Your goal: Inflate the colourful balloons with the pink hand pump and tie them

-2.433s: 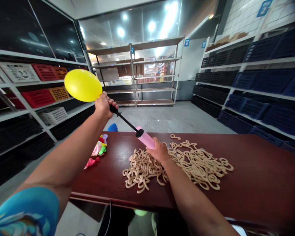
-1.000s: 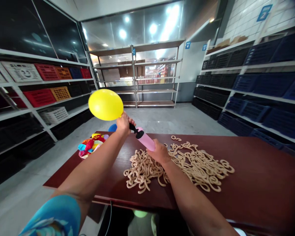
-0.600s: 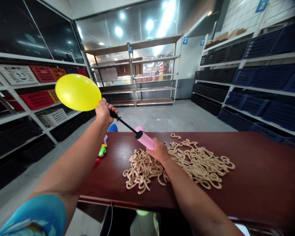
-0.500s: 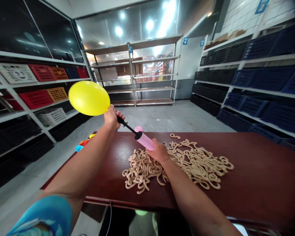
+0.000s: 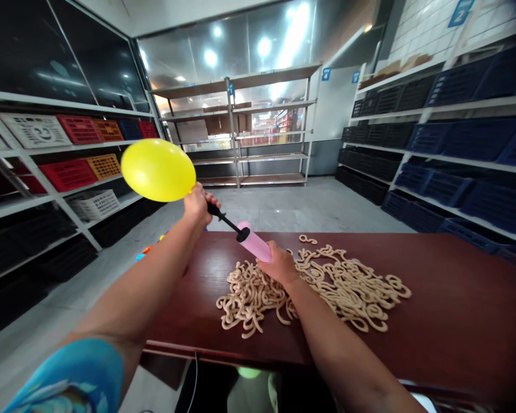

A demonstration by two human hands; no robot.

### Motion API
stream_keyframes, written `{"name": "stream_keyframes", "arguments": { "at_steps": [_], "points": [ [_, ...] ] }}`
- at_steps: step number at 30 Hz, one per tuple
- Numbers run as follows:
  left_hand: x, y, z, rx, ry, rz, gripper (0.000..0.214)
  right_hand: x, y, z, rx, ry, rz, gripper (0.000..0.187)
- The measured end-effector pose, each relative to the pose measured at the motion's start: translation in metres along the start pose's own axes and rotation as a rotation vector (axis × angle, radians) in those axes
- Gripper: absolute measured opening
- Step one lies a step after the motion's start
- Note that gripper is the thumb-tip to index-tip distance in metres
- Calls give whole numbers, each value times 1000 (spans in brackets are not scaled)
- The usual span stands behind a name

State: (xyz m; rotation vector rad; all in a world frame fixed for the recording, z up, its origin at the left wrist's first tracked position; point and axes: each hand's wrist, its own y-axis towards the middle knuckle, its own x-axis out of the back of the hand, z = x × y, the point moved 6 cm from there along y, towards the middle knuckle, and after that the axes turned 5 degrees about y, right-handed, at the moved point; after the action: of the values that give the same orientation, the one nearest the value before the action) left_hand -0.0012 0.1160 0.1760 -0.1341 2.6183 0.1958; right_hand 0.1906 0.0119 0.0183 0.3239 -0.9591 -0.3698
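I'm at a dark reddish-brown table (image 5: 447, 298) with a glossy top, its middle heaped with beige curls (image 5: 348, 292); one lies apart near the far edge. Beyond it runs a grey tiled floor (image 5: 279, 217) up to a metal rack (image 5: 236, 132) against a wall of glass and shiny panels. White shelves line both sides: red, orange and white crates (image 5: 35, 131) on my left, black and dark blue bins (image 5: 485, 206) on my right. Blue signs read "2" (image 5: 460, 12) and "4" (image 5: 325, 74); the others are too small for me to read surely. The white crate has a round mark I can't make out.

Over the table, my left hand (image 5: 199, 205) grips the pump (image 5: 257, 245) by its black handle, the yellow balloon (image 5: 158, 170) at its thumb side. My right hand (image 5: 279, 264) is wrapped around the pink barrel, above the curls.
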Motion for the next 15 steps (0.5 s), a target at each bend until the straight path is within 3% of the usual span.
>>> {"name": "stream_keyframes", "arguments": {
  "at_steps": [3,6,9,15],
  "points": [
    [1,16,-37,-33,-17,12,33,-2,1,-2,9,18,-13,37],
    [-1,22,-48,-46,-29,26,34,-5,1,-5,-4,5,-4,37],
    [0,18,-26,-43,-18,12,34,-8,0,-7,-24,-39,14,35],
    [-3,-18,60,81,-5,-24,34,-8,-2,-5,-27,-107,48,37]
  ]
}}
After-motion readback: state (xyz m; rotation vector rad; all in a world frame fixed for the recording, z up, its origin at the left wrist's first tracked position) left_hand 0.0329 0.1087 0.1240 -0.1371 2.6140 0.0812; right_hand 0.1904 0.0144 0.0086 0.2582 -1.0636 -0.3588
